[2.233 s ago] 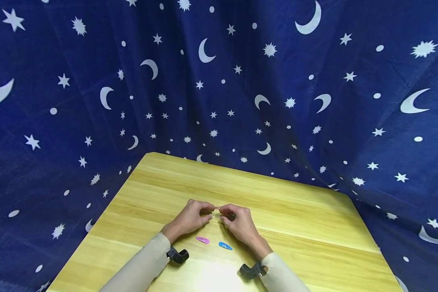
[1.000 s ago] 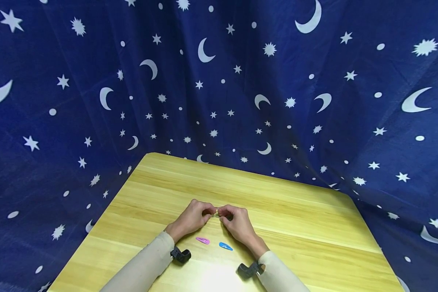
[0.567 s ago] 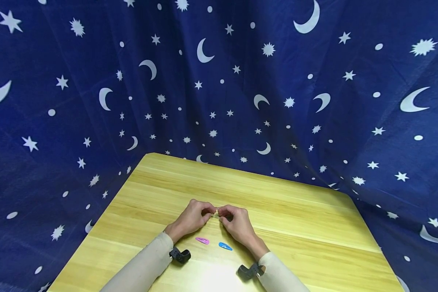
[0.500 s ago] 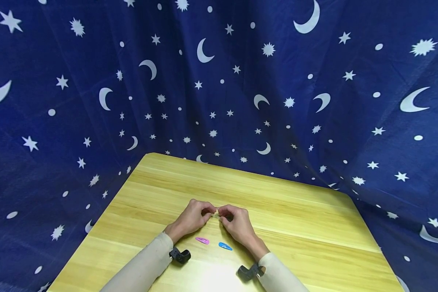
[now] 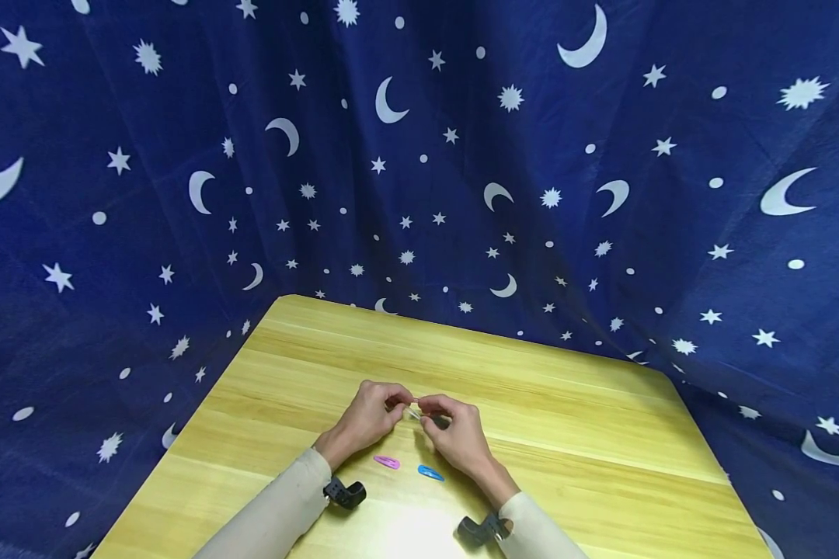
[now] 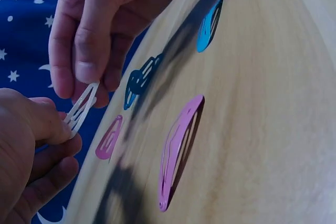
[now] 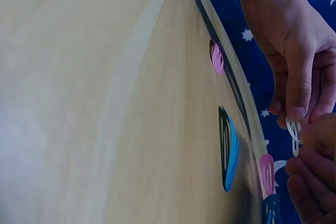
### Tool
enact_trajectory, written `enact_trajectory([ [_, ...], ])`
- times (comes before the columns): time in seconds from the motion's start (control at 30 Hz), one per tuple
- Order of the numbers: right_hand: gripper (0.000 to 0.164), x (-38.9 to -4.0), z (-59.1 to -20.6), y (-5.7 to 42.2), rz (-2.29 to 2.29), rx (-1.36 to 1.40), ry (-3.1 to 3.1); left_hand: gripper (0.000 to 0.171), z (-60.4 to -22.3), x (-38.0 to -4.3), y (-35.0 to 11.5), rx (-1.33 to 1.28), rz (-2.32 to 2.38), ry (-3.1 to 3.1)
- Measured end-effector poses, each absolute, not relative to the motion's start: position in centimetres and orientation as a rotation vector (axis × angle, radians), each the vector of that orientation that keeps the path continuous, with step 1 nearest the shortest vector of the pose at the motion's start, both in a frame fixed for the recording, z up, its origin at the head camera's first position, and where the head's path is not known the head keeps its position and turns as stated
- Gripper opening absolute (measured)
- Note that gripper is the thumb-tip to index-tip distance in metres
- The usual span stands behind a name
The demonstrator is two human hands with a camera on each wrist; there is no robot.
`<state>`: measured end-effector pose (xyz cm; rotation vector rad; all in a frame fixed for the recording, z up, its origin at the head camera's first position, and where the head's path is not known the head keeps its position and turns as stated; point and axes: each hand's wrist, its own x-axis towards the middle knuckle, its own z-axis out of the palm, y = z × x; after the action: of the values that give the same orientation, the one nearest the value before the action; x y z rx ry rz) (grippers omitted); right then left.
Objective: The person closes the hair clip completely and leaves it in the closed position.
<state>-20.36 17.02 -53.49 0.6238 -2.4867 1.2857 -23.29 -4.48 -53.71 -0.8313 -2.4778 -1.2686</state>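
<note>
A white snap hair clip is held above the table between both hands. My left hand pinches one end between thumb and fingers, and my right hand pinches the other. In the right wrist view, the strips of the white clip seem to stand apart, partly covered by fingertips. On the table nearer to me lie a pink hair clip and a blue hair clip. Beyond them, under the hands, the left wrist view shows a smaller pink clip and a dark blue clip.
The wooden table extends around the hands, with a bright glare at its near side. A dark blue curtain with white stars and moons hangs behind and beside it. Black wrist straps circle both sleeves.
The fingertips have moved slightly, and more of the white clip shows between the hands. My right hand has shifted a little to the right. The clips on the table stay where they were.
</note>
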Motion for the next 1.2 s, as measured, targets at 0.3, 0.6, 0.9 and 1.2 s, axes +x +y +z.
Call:
enact_trajectory([
  [0.3,0.024,-20.0,-53.5,16.8,1.415,0.584,-2.41,0.019,-53.4,-22.9,-4.3,-0.815,-1.314,-2.459],
  [0.6,0.025,-19.7,-53.2,16.8,1.486,0.455,-2.431,0.019,-53.0,-22.6,-4.2,-0.814,-1.352,-2.459],
  [0.9,0.024,-19.6,-52.6,16.9,1.52,0.403,-2.437,0.019,-52.8,-22.5,-4.1,-0.834,-1.408,-2.445],
  [1.2,0.024,-19.4,-52.2,16.9,1.532,0.382,-2.436,0.02,-52.9,-22.3,-4.0,-0.82,-1.447,-2.488],
])
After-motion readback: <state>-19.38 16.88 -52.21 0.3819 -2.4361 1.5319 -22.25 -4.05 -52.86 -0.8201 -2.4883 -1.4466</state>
